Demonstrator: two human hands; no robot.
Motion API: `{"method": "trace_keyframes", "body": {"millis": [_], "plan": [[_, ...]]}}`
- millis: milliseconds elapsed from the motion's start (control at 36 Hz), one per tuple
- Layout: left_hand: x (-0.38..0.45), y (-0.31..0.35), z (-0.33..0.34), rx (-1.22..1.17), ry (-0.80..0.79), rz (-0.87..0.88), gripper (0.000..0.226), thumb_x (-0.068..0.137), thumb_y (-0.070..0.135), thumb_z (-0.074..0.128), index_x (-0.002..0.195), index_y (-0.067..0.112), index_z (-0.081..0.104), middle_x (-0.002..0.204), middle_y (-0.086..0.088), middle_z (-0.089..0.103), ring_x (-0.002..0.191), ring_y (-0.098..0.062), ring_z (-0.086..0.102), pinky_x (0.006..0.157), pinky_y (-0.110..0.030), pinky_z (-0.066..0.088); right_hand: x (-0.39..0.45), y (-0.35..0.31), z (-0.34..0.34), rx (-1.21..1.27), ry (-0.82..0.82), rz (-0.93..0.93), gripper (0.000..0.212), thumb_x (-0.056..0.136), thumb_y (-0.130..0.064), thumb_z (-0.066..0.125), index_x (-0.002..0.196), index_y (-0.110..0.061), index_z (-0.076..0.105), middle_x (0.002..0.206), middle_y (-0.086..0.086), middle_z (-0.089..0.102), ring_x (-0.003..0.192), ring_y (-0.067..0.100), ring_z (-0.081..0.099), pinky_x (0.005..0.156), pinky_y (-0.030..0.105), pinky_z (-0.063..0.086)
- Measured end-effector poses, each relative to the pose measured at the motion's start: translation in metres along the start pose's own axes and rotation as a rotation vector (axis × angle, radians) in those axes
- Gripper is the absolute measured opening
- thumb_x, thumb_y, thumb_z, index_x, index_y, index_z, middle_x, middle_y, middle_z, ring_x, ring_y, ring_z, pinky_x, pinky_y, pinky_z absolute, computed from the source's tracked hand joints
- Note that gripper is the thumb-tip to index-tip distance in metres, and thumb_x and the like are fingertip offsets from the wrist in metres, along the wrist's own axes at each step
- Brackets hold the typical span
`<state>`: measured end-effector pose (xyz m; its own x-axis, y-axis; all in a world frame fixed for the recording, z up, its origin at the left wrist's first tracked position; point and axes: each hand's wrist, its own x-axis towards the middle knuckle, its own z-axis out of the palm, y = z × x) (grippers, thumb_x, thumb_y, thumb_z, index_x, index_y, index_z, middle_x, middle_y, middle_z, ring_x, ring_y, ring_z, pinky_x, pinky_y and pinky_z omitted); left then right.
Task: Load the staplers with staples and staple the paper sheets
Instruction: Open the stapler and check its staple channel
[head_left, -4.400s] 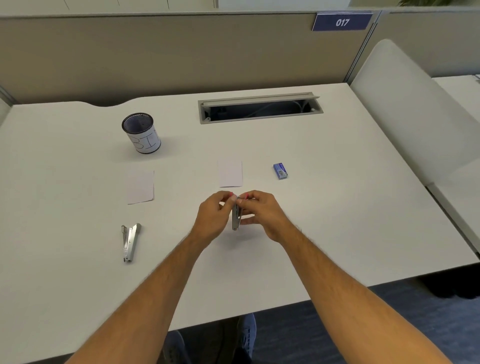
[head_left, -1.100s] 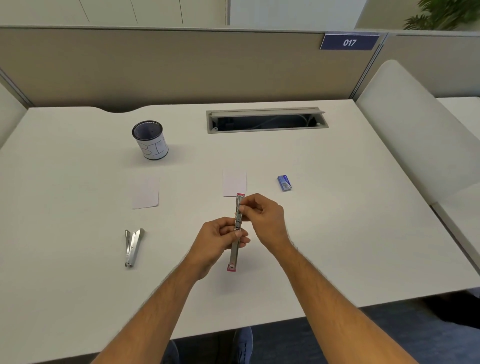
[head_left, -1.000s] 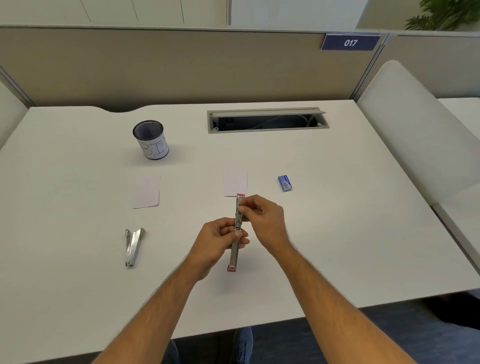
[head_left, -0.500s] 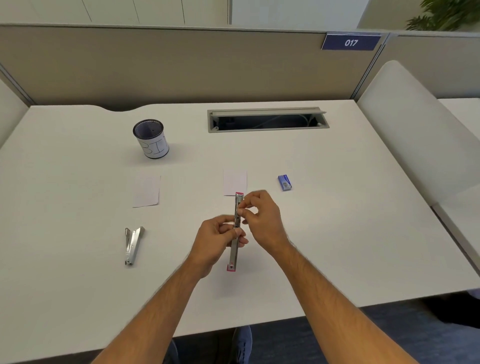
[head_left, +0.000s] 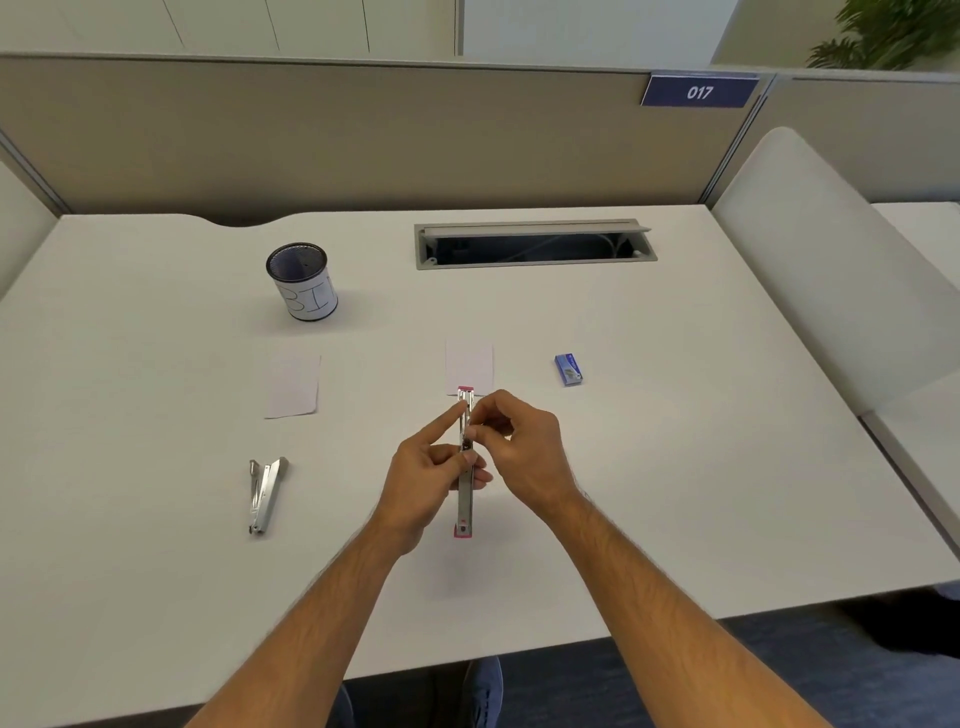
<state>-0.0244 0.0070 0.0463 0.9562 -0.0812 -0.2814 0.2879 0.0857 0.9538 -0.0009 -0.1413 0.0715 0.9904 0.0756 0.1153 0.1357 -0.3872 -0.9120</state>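
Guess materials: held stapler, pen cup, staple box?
Held stapler: apparently bare shiny metal with pink, probably plastic, end caps. Pen cup: dark see-through wall suggests wire mesh, wrapped in a white paper label. Staple box: likely printed blue cardboard.

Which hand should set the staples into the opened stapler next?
Right. The left hand grips the opened stapler at its middle, steadying it. The right hand pinches at its upper channel, so it is probably best placed; staples themselves are too small to see.

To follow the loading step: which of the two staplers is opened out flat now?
The pink-tipped stapler held in both hands at the desk's middle is unfolded into one long strip. The silver stapler lying untouched on the left is only slightly open.
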Motion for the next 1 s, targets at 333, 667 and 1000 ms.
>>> {"method": "trace_keyframes", "body": {"millis": [333, 667, 1000], "plan": [[0.006, 0.003, -0.01, -0.056, -0.005, 0.049, 0.062, 0.097, 0.004, 0.068, 0.138, 0.05, 0.06, 0.081, -0.012, 0.078, 0.078, -0.027, 0.077, 0.087, -0.042, 0.064, -0.015, -0.001, 0.003, 0.05, -0.058, -0.068, 0.012, 0.091, -0.01, 0.072, 0.099, -0.018, 0.07, 0.093, -0.012, 0.074, 0.094, 0.012, 0.071, 0.088, 0.024, 0.058], [0.002, 0.01, -0.009, -0.111, -0.051, 0.027, 0.063, 0.099, -0.007, 0.061, 0.148, 0.033, 0.054, 0.099, -0.024, 0.077, 0.09, -0.038, 0.078, 0.084, -0.035, 0.063, -0.013, -0.003, 0.002, 0.128, 0.08, -0.044, 0.012, 0.096, -0.008, 0.065, 0.1, -0.018, 0.072, 0.091, -0.012, 0.075, 0.089, 0.011, 0.071, 0.076, 0.011, 0.052], [-0.004, 0.012, -0.008, -0.074, -0.085, 0.024, 0.066, 0.099, -0.007, 0.06, 0.143, 0.041, 0.057, 0.098, -0.023, 0.077, 0.093, -0.04, 0.077, 0.086, -0.036, 0.063, 0.021, 0.005, -0.006, -0.061, 0.156, -0.019, 0.013, 0.096, -0.016, 0.068, 0.107, -0.02, 0.074, 0.1, -0.011, 0.072, 0.094, 0.006, 0.067, 0.077, 0.019, 0.054]]}}
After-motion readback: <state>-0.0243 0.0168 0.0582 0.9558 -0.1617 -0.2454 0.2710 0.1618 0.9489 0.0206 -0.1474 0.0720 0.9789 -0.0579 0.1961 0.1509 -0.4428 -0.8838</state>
